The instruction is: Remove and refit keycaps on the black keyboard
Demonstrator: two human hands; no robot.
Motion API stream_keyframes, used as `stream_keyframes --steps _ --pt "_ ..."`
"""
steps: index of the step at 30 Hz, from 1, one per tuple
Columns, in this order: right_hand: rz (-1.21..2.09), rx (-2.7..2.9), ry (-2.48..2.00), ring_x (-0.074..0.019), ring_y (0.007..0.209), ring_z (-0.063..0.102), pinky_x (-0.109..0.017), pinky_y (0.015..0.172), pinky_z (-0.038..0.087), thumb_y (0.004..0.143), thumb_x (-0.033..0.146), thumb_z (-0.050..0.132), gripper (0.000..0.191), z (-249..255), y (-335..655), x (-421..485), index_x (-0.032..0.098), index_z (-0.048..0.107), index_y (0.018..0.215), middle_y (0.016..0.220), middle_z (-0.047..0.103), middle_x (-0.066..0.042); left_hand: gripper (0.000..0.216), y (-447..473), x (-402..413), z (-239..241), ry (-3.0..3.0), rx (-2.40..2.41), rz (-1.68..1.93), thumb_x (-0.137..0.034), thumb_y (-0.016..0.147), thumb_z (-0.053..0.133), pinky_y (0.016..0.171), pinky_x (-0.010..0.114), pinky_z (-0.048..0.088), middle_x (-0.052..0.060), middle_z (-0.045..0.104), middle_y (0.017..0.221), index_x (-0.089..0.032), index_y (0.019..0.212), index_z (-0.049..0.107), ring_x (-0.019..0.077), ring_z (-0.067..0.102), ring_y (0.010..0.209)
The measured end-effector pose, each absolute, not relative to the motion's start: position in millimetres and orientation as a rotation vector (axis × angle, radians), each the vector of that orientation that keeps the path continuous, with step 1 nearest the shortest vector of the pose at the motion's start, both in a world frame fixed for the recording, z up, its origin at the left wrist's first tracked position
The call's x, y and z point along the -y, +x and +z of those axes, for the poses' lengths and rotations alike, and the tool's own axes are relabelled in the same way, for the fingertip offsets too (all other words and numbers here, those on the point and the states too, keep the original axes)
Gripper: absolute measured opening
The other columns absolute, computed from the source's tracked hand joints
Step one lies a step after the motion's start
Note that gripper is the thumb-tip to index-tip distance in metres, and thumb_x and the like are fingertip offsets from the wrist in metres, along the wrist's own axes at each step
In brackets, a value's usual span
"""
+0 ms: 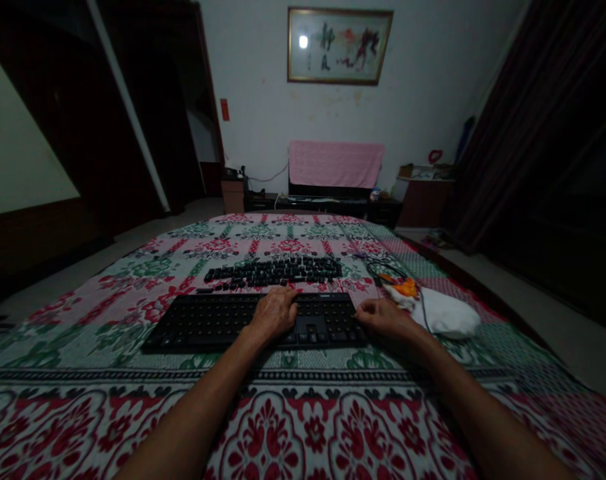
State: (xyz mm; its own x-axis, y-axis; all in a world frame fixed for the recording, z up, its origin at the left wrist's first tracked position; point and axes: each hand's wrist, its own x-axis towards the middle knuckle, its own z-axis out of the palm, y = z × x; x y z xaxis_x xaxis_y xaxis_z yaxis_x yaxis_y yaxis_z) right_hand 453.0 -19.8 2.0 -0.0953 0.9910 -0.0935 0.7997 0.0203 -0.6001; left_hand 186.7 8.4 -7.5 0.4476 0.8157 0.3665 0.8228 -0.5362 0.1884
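black keyboard (197, 323), many keys bare of caps, flat on a red-and-green flowered cloth (293, 427); loose keycaps (283, 270) in rows just behind. dim room, pink towel (335, 163) beyond. left hand (275, 312) rests across the keyboard, right hand (384, 318) bent in at its right end; whether either's fingers grasp anything, cannot tell in this light.

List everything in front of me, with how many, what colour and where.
Keyboard: one, black, on the cloth
Loose keycaps: many, black, beyond the keyboard
Patterned cloth: one, red, green, pink and white, beneath both
Bundle: one, white, right of the keyboard
Orange item: one, orange, by the bundle
Framed picture: one, gold-edged, high on the wall
Pink towel: one, pink, below the picture
Curtain: one, dark, far right
Left hand: one, bare, over the keyboard's middle
Right hand: one, bare, at its right end
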Motion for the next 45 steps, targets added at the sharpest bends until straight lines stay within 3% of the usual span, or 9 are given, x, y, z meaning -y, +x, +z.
stream_keyframes --steps 8,19,23,26,29,33,45 --pt "0.743 1.921 -1.798 -0.0089 0.048 0.045 -0.018 0.043 0.028 0.068 0.035 0.050 0.025 -5.8 464.6 14.3 0.013 0.060 0.068 0.052 0.054 0.000 0.033 175.6 -10.4 -1.2 -2.627 1.581 -0.613 -0.027 0.078 0.044 0.093 0.032 0.039 0.007 0.056 0.115 -0.018 0.108 0.057 0.0195 0.049 0.108" --pt "0.623 1.842 -1.812 -0.0071 0.046 0.043 -0.017 0.040 0.026 0.065 0.028 0.050 0.017 -6.5 465.4 15.0 0.013 0.055 0.059 0.050 0.050 0.002 0.033 170.8 -11.2 2.8 -2.471 1.741 -0.477 -0.035 0.080 0.042 0.088 0.031 0.040 0.007 0.061 0.106 -0.019 0.104 0.058 0.0201 0.053 0.101" --pt "0.650 1.872 -1.721 -0.0086 0.046 0.048 -0.017 0.042 0.031 0.070 0.032 0.048 0.022 -5.4 471.6 8.7 0.013 0.058 0.064 0.052 0.054 0.001 0.034 171.5 -10.8 4.4 -2.472 1.794 -0.399 -0.037 0.080 0.040 0.084 0.031 0.042 0.005 0.062 0.103 -0.021 0.105 0.057 0.0208 0.054 0.097" --pt "0.461 1.834 -1.691 -0.0112 0.053 0.054 -0.019 0.048 0.037 0.073 0.033 0.047 0.026 -1.3 470.0 -6.2 0.014 0.061 0.064 0.055 0.058 0.000 0.034 172.0 -10.9 2.9 -2.457 1.803 -0.397 -0.038 0.080 0.039 0.083 0.030 0.041 0.005 0.062 0.101 -0.021 0.104 0.058 0.0208 0.054 0.096" --pt "0.305 1.859 -1.626 -0.0137 0.070 0.059 -0.021 0.062 0.043 0.071 0.025 0.051 0.018 3.2 459.0 -28.9 0.016 0.066 0.076 0.073 0.066 -0.001 0.034 172.1 -10.8 1.6 -2.461 1.801 -0.393 -0.037 0.081 0.038 0.084 0.030 0.040 0.005 0.062 0.102 -0.021 0.104 0.057 0.0204 0.053 0.097" --pt "0.218 1.939 -1.708 -0.0132 0.080 0.060 -0.021 0.072 0.044 0.072 0.021 0.051 0.023 5.6 438.2 -58.1 0.019 0.065 0.090 0.086 0.068 0.000 0.035 172.0 -10.1 2.3 -2.479 1.831 -0.391 -0.036 0.081 0.038 0.085 0.030 0.039 0.006 0.060 0.107 -0.021 0.107 0.056 0.0201 0.052 0.099" --pt "0.136 2.029 -1.883 -0.0152 0.083 0.061 -0.022 0.076 0.044 0.066 0.022 0.057 0.035 -4.6 421.0 -84.8 0.023 0.063 0.101 0.090 0.068 -0.001 0.032 172.1 -11.3 0.4 -2.469 1.823 -0.442 -0.035 0.080 0.041 0.083 0.032 0.040 0.007 0.062 0.102 -0.020 0.102 0.058 0.0207 0.053 0.095"
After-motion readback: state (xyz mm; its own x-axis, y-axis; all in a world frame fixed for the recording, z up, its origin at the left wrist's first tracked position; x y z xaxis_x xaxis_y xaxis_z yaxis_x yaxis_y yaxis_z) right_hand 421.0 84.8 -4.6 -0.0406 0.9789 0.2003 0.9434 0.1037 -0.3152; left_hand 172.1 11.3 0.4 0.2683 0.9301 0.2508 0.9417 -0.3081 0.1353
